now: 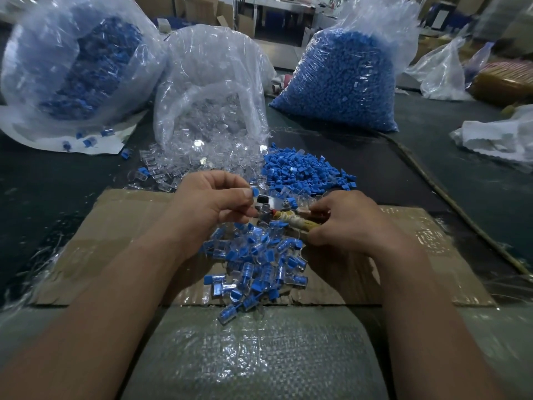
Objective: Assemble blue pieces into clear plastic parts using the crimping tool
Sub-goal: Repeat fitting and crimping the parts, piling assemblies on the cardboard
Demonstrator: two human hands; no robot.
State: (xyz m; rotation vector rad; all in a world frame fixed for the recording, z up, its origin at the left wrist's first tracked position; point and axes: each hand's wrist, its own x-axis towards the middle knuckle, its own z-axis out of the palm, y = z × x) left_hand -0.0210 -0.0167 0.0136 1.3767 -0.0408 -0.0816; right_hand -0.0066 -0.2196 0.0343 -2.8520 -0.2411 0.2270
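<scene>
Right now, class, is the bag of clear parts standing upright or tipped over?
Tipped over: the bag of clear parts lies mouth toward the camera, parts spilling onto the table.

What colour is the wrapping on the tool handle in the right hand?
Pale yellow and off-white: wrapped crimping tool handle, right hand gripping it, head view.

finished pile on cardboard, loose pieces behind it, 3 bags farther back
</scene>
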